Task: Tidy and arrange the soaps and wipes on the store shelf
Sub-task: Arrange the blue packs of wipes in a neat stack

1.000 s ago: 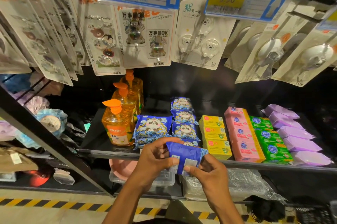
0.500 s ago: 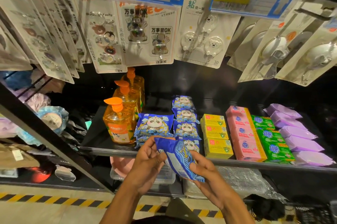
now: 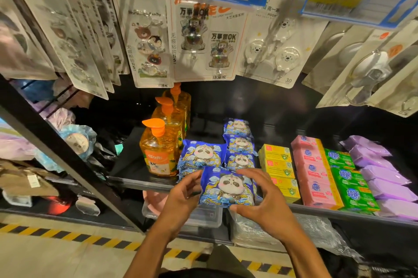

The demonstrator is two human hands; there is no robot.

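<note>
- The biggest change is in the panda wipes pack (image 3: 227, 187). A second ago its plain blue back and white label faced up, and half a second ago it stood on edge, mid-turn. Now it lies flat with the panda uppermost, facing the same way as the packs already shelved
- For the task, I judge the turning done; what remains is to set the pack down at the front of a panda row
- The pack is held just in front of the lip of the shelf (image 3: 131, 164), between the near panda stack (image 3: 202, 155) and the yellow soap boxes (image 3: 278, 164). Whether it touches the shelf I cannot tell
- The right hand (image 3: 264, 200) spans the pack's right side in a wide hold, thumb at the near corner and fingers arched over the far one
- The left hand (image 3: 181, 200) has moved to the left edge and pinches it narrowly
- The shelf is the largest holder. From left to right it carries orange pump bottles (image 3: 158, 155), the near panda stack with a further panda row (image 3: 239, 142) beside it, the yellow soap boxes, pink soap bars (image 3: 314, 171), green soap bars (image 3: 346, 178) and purple wipe packs (image 3: 380, 171), each in its own file running front to back
- On the level below sits a clear lidded tub (image 3: 203, 216); I cannot make out its contents
- Just left of the tub is a pink basin (image 3: 156, 198), mostly hidden by the shelf lip, its inside out of sight
</note>
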